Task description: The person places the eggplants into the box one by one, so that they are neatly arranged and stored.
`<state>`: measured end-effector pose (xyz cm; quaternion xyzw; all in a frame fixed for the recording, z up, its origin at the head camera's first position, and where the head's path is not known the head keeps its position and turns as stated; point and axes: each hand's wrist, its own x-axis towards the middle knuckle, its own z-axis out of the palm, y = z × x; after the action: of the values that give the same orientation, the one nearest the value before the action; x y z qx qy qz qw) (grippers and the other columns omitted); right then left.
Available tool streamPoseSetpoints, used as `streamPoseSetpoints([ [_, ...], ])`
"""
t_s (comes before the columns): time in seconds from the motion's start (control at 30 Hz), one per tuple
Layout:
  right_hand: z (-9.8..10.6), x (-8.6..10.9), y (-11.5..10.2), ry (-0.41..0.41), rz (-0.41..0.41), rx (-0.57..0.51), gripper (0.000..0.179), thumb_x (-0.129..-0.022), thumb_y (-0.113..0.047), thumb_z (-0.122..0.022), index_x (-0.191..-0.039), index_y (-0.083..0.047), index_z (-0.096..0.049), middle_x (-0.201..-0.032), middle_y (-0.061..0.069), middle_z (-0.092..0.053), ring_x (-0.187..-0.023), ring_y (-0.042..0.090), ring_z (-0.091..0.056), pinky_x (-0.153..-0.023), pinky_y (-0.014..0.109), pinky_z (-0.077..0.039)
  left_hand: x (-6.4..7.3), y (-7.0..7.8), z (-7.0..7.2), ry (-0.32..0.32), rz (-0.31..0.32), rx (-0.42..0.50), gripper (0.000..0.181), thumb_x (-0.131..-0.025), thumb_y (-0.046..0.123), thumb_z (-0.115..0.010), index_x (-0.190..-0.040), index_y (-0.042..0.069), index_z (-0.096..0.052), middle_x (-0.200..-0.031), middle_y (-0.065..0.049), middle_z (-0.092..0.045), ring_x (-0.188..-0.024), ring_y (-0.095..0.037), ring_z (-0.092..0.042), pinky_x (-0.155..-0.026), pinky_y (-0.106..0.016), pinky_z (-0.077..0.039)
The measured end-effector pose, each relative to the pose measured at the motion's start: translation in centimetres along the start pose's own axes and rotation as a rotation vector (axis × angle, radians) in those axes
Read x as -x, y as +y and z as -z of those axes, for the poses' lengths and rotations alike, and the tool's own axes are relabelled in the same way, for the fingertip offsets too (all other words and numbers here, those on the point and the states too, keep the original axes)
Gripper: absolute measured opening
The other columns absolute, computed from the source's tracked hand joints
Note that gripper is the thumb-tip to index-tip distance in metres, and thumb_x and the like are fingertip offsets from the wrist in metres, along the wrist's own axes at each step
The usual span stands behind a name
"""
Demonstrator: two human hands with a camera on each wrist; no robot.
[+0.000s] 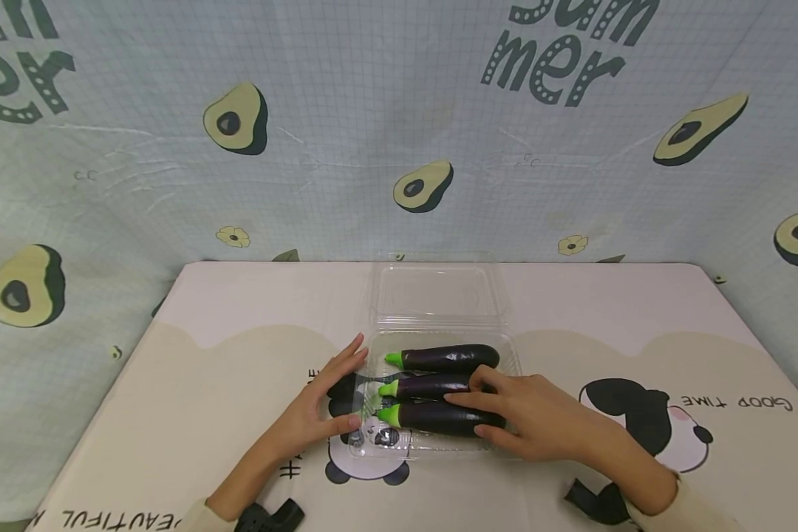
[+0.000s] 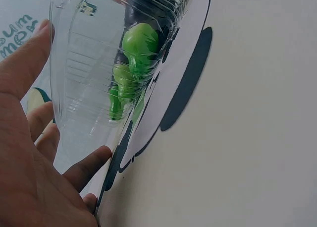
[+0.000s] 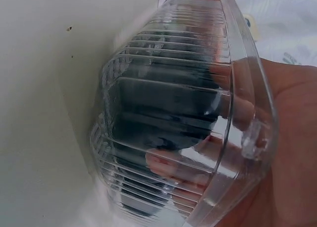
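Note:
A clear plastic clamshell box point(image 1: 432, 448) lies with its lid point(image 1: 439, 292) folded back, away from me. Inside are three dark, glossy eggplants with green stems to the left: a far eggplant point(image 1: 448, 358), a middle eggplant point(image 1: 432, 385) and a near eggplant point(image 1: 439, 418). My right hand point(image 1: 532, 414) reaches in from the right and grips the near eggplant by its thick end, thumb on the near side, a finger between it and the middle one. My left hand point(image 1: 326, 399) rests with extended fingers against the box's left rim. In the left wrist view, green stems point(image 2: 140, 46) show through the wall.
A patterned cloth covers the table point(image 1: 206, 414), with a panda print partly under the box and a dog print point(image 1: 645, 421) at the right. Behind the table hangs a cloth point(image 1: 332, 185) with avocado prints. Black straps point(image 1: 273, 517) are at the wrists.

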<state>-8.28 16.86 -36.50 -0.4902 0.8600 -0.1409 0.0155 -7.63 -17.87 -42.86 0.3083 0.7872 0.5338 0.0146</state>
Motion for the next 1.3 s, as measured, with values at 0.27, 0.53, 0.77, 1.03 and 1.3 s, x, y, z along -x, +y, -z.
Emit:
streamPoseSetpoints([
  [0.27, 0.04, -0.05, 0.1, -0.016, -0.022, -0.04, 0.043, -0.093, -0.03, -0.062, -0.135, -0.024, -0.056, -0.112, -0.005, -0.047, -0.059, -0.001, -0.04, -0.051, 0.016, -0.036, -0.13, 0.24, 0.05, 0.002, 0.004, -0.005, 0.082, -0.079, 0.018, -0.074, -0.149, 0.011, -0.033, -0.159, -0.002, -0.014, -0.136, -0.026, -0.035, -0.101, -0.073, -0.014],
  [0.53, -0.04, -0.11, 0.09, -0.009, -0.021, -0.035, 0.043, -0.092, -0.027, -0.064, -0.134, -0.023, -0.057, -0.109, -0.007, -0.045, -0.058, 0.0, -0.039, -0.052, 0.016, -0.036, -0.15, 0.22, 0.08, 0.001, 0.008, -0.01, 0.082, -0.079, 0.019, -0.074, -0.149, 0.01, -0.033, -0.159, -0.001, -0.014, -0.136, -0.025, -0.035, -0.101, -0.073, -0.014],
  [0.77, 0.06, -0.05, 0.19, -0.017, -0.011, -0.041, 0.043, -0.093, -0.026, -0.062, -0.136, -0.023, -0.056, -0.108, -0.007, -0.044, -0.057, -0.001, -0.037, -0.052, 0.016, -0.036, -0.18, 0.19, 0.01, 0.004, 0.01, -0.011, 0.081, -0.08, 0.023, -0.074, -0.149, 0.011, -0.034, -0.159, -0.002, -0.015, -0.137, -0.025, -0.034, -0.102, -0.073, -0.014],
  [1.03, 0.12, -0.02, 0.2, -0.025, -0.01, -0.036, 0.043, -0.093, -0.024, -0.061, -0.136, -0.024, -0.055, -0.106, -0.006, -0.043, -0.057, 0.0, -0.037, -0.052, 0.017, -0.036, -0.15, 0.25, 0.04, 0.004, 0.02, -0.011, 0.081, -0.08, 0.023, -0.074, -0.149, 0.013, -0.033, -0.159, 0.0, -0.014, -0.138, -0.025, -0.033, -0.102, -0.073, -0.013],
  [1.3, 0.13, -0.2, 0.02, -0.045, -0.032, -0.011, 0.044, -0.092, -0.022, -0.063, -0.135, -0.026, -0.056, -0.103, -0.007, -0.041, -0.058, 0.001, -0.037, -0.051, 0.017, -0.035, -0.06, 0.29, 0.08, 0.001, 0.022, -0.009, 0.082, -0.079, 0.02, -0.074, -0.149, 0.013, -0.033, -0.159, 0.0, -0.014, -0.137, -0.024, -0.035, -0.102, -0.072, -0.014],
])
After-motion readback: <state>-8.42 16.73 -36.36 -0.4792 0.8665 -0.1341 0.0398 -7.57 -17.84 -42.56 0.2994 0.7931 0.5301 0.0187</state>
